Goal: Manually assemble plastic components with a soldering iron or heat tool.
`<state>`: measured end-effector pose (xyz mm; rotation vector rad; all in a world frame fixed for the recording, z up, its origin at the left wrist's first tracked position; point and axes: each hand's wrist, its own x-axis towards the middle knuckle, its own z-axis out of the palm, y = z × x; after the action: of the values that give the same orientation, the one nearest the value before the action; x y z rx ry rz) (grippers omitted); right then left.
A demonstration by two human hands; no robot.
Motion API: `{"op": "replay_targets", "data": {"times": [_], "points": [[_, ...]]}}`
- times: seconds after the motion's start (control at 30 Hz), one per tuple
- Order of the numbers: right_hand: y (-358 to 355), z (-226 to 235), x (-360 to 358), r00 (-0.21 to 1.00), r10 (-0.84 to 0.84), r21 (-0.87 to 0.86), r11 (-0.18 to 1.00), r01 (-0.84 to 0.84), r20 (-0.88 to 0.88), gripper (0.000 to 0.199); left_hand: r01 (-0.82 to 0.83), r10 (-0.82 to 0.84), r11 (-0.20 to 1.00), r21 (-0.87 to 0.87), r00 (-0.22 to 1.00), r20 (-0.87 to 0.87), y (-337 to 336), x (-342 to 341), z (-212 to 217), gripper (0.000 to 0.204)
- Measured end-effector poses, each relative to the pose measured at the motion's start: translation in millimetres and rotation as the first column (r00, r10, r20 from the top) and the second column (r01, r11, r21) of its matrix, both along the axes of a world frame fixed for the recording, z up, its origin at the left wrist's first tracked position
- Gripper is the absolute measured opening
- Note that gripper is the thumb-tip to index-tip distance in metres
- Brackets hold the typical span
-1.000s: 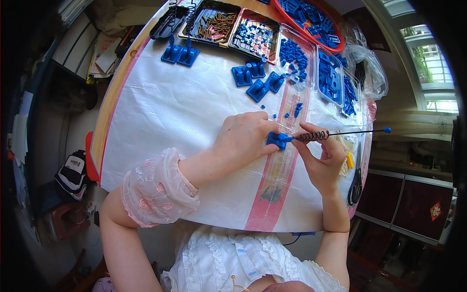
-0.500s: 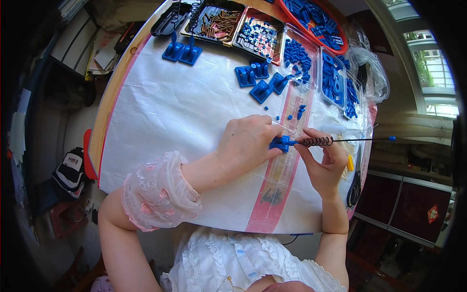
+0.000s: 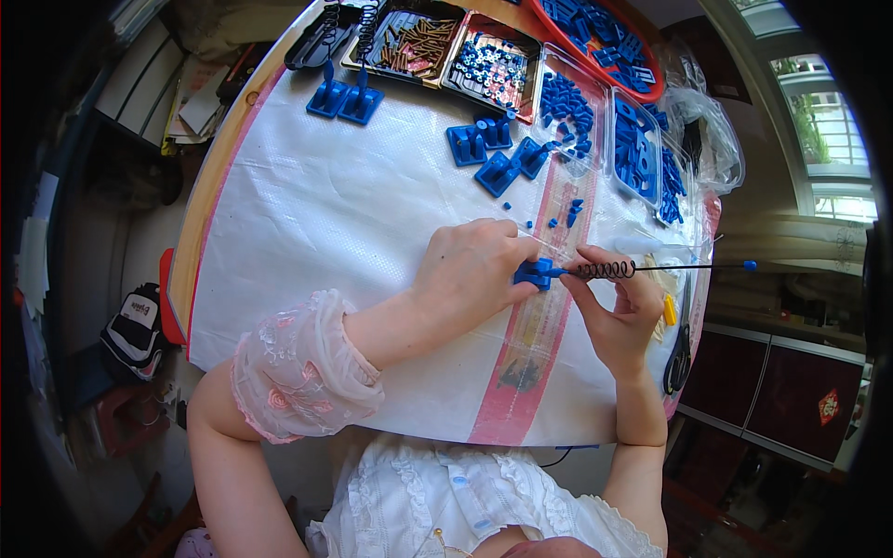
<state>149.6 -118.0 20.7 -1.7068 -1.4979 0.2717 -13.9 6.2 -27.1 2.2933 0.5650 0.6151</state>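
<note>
My left hand (image 3: 474, 267) is closed on a blue plastic base (image 3: 534, 273), pinching it between thumb and fingers above the white covered table. From its right side a black coiled spring (image 3: 606, 270) runs on into a thin black rod with a blue tip (image 3: 750, 266). My right hand (image 3: 619, 296) pinches the joint where the spring meets the blue piece, thumb below and index finger above. Just beyond my hands lie several small blue bits (image 3: 575, 210). Farther off stand several blue bases (image 3: 499, 174) with upright parts.
Across the far side are a tray of brass-coloured screws (image 3: 419, 48), a tray of small nuts (image 3: 494, 71), a clear box of blue parts (image 3: 636, 149) and a red basin (image 3: 658, 76). Two spring-topped blue bases (image 3: 359, 105) stand far left. Black scissors (image 3: 678, 363) lie at the right edge.
Almost nothing differs. Both hands keep the same grip on the blue base and spring, and the view has shifted very slightly.
</note>
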Motion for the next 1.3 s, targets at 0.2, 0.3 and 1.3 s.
{"op": "replay_targets", "data": {"times": [0.2, 0.3, 1.3], "points": [[-0.9, -2.2, 1.6, 1.000, 0.001, 0.000, 1.000, -0.001, 0.012, 0.032, 0.004, -0.004, 1.000, 0.002, 1.000, 0.020, 0.4, 1.1, -0.3, 0.023], [-0.3, -1.3, 1.2, 1.000, 0.008, 0.003, 1.000, -0.008, 0.006, 0.032, 0.003, -0.003, 1.000, 0.003, 1.000, 0.009, 0.3, 0.4, 0.4, 0.023], [0.8, -0.4, 0.8, 1.000, 0.009, -0.001, 1.000, -0.009, 0.002, 0.029, 0.013, -0.012, 1.000, -0.019, 1.000, 0.007, 0.8, 0.4, 1.5, 0.023]]}}
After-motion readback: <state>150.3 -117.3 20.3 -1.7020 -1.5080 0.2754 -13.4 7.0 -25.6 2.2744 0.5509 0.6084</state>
